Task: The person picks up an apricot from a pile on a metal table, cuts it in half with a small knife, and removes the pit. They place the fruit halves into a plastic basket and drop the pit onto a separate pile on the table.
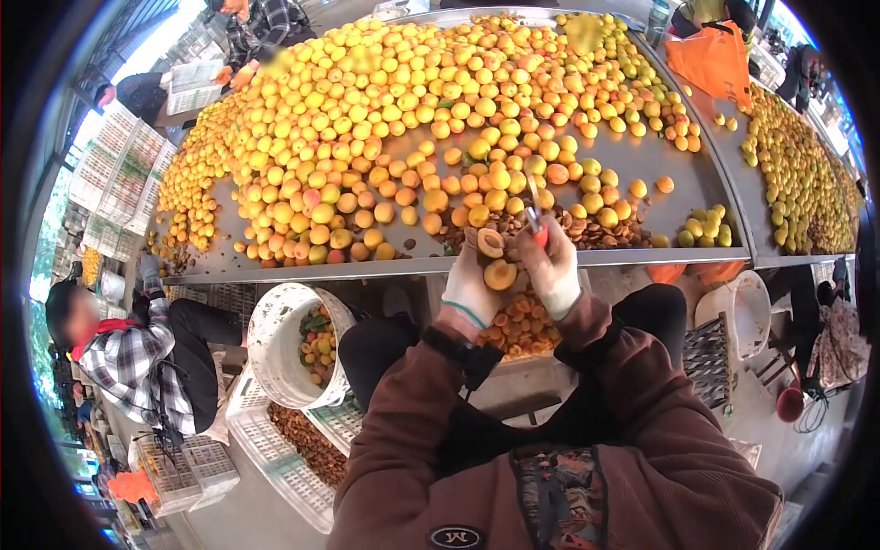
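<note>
My left hand (466, 284), in a white glove, is closed on a halved apricot (500, 275) at the table's front edge. Another apricot half (490, 243), cut face up, shows at its fingertips. Close beside it, my right hand (552, 270), also gloved, grips a small knife (537, 223) with a red handle, its blade pointing up and away from me. Below both hands, between my knees, lie many apricot halves (521, 328) in a container whose rim is mostly hidden. Brown pits (605, 234) are heaped on the table just beyond my hands.
Whole apricots (367, 101) cover much of the metal table (321, 271). A white bucket (259, 353) with fruit and leaves stands left of my knee, above a crate (266, 449) of pits. Another person (128, 353) sits at left. An orange bag (710, 62) lies at the far right.
</note>
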`<state>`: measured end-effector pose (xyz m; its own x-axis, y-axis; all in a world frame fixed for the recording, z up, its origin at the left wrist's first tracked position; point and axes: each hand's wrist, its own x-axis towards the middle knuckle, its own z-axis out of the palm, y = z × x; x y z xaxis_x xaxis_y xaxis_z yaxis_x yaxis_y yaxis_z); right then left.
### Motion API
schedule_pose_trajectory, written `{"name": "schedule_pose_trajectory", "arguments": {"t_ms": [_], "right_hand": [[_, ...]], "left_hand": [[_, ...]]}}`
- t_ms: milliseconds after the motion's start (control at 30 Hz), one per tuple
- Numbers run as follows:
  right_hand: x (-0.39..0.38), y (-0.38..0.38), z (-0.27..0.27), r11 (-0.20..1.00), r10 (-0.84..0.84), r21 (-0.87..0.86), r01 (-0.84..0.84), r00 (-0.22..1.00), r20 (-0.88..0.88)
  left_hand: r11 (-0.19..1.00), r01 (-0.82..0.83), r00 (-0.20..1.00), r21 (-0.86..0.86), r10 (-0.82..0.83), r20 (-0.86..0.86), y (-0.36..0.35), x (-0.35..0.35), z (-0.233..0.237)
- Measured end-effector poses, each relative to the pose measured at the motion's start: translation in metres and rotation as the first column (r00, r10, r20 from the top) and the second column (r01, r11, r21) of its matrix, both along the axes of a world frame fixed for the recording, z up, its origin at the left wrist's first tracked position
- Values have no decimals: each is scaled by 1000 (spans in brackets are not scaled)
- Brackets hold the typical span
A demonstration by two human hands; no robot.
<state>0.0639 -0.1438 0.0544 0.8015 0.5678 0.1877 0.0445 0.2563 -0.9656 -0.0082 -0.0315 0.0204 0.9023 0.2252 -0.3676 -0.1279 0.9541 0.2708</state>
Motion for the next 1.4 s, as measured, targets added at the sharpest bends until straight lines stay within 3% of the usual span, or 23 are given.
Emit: {"name": "schedule_pose_trajectory", "arguments": {"t_ms": [67,100,133,200,233,267,367,467,600,667,733,800,833,867,933,1000,1067,1100,1133,1200,1233,1333,1400], "right_hand": [[8,0,2,998,-16,59,20,997,-72],[11,-4,13,996,1,87,10,991,-134],[14,-6,20,993,19,116,4,981,-195],[20,-2,22,989,-75,110,103,970,-232],[24,-4,23,975,-25,203,87,957,-289],[27,-5,24,953,30,294,76,940,-339],[29,-4,28,934,-39,317,165,929,-368],[26,-3,30,925,-61,325,195,923,-379],[27,3,25,919,-105,319,231,924,-367],[28,10,18,924,-187,255,286,918,-350],[27,14,4,909,-103,343,238,924,-369],[31,23,-3,945,-180,221,241,947,-265],[37,31,-6,924,-116,309,224,936,-331],[38,38,2,924,-181,272,269,934,-308],[48,57,7,854,-275,323,407,881,-384],[56,72,24,836,-365,220,503,808,-463],[71,74,8,829,-198,316,462,770,-607],[69,64,17,879,-69,348,325,810,-582],[69,66,20,884,-67,342,318,811,-582],[72,67,23,873,-2,361,327,744,-668],[74,68,22,874,5,357,330,727,-687],[82,68,19,858,30,353,373,650,-760],[86,68,8,846,76,390,363,641,-764]], "left_hand": [[988,139,990,66,-136,-39,1,-1,-1],[983,121,980,137,-96,-176,-4,0,11],[983,131,978,128,-107,-176,-8,0,14],[935,192,969,298,-133,-207,-17,3,19],[910,243,947,337,-147,-285,-21,2,23],[909,254,945,331,-160,-285,-27,3,22],[907,283,944,312,-207,-256,-40,6,18],[941,203,978,271,-183,-97,-48,12,9],[968,150,981,202,-120,-151,-50,21,-4],[669,122,981,733,32,-192,-54,18,5],[733,145,976,665,6,-219,-51,22,23],[969,24,990,248,11,-138,-52,33,40],[946,47,997,321,-26,-67,-42,46,8],[929,33,999,368,-20,-38,-30,60,-22],[537,-80,990,840,-57,131,-4,76,-71],[562,-34,999,827,17,30,4,79,-64],[621,43,970,782,162,-182,10,79,-55],[828,-32,990,560,102,-94,7,84,-39],[831,-38,990,555,109,-94,5,81,-17],[949,33,933,314,84,-350,-1,76,17],[980,-11,961,197,65,-270,-2,82,16],[959,-27,942,282,119,-314,2,85,11],[949,-60,959,311,141,-245,13,99,-26]]}}
